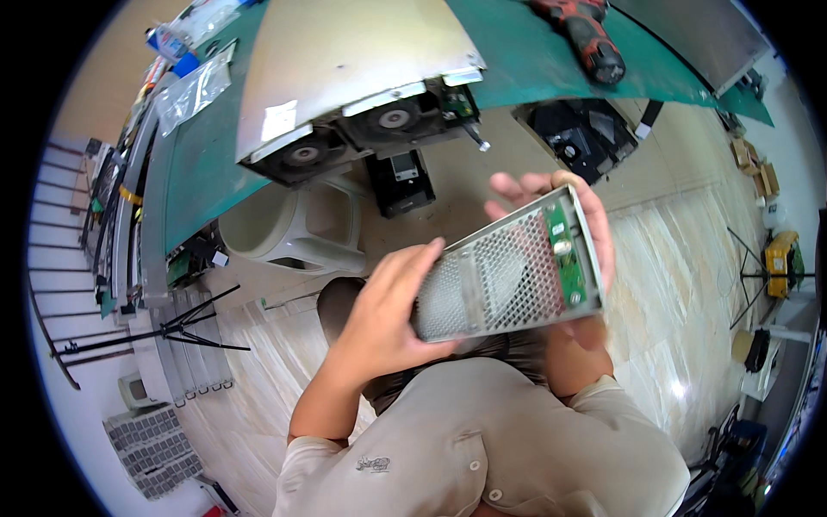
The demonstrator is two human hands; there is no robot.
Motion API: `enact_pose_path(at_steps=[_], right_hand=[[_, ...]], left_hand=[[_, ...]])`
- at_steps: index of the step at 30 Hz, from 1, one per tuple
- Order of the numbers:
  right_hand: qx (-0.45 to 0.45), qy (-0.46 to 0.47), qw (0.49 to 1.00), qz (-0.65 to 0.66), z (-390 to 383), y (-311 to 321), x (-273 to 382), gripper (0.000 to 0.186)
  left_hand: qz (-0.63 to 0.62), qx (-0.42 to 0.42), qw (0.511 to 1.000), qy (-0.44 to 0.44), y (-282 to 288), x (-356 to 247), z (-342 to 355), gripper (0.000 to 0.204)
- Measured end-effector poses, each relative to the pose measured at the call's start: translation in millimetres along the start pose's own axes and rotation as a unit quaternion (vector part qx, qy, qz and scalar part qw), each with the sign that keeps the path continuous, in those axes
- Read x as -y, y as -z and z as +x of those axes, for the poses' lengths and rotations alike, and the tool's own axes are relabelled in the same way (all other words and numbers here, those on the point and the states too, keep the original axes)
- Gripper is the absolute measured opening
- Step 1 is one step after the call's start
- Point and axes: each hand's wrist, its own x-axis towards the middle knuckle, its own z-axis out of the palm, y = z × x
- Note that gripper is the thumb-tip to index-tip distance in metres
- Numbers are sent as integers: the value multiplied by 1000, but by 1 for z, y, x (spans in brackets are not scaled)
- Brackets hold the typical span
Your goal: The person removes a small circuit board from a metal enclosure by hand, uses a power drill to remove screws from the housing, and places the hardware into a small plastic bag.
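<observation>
A metal frame with a perforated mesh (508,280) and a green circuit board strip (564,250) along its right end is held in front of me. My left hand (388,314) grips its left end. My right hand (586,224) holds the right end, its upper fingers curling out past the top edge. Beyond them, a pale metal housing (362,43) with two black fans (394,121) overhangs the front edge of the green workbench (500,65).
A red and black power drill (594,47) and a plastic bag (189,90) lie on the bench. Below are a white stool (332,220) and black parts (586,138). A black tripod (172,332) stands at left, a yellow object (780,263) at right.
</observation>
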Motion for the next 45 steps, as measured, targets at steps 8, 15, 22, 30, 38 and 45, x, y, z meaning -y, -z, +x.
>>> enact_pose_path(at_steps=[8, 15, 22, 30, 38, 45], right_hand=[[-61, 99, 778, -617, 152, 70, 72, 62], [20, -80, 570, -817, 235, 65, 55, 65], [29, -160, 696, -699, 261, 105, 44, 54], [-52, 76, 810, -579, 200, 108, 48, 62], [-75, 117, 945, -298, 42, 53, 71, 66], [16, -43, 927, -372, -68, 24, 11, 67]], left_hand=[[162, -288, 943, 49, 142, -5, -74, 108], [314, -315, 856, 265, 238, 53, -58, 103], [356, -200, 846, 343, 254, 100, 11, 106], [447, -388, 806, 11, 231, 88, -13, 60], [28, -321, 947, -13, 139, 47, -53, 26], [-191, -111, 975, -18, 31, 29, -22, 66]])
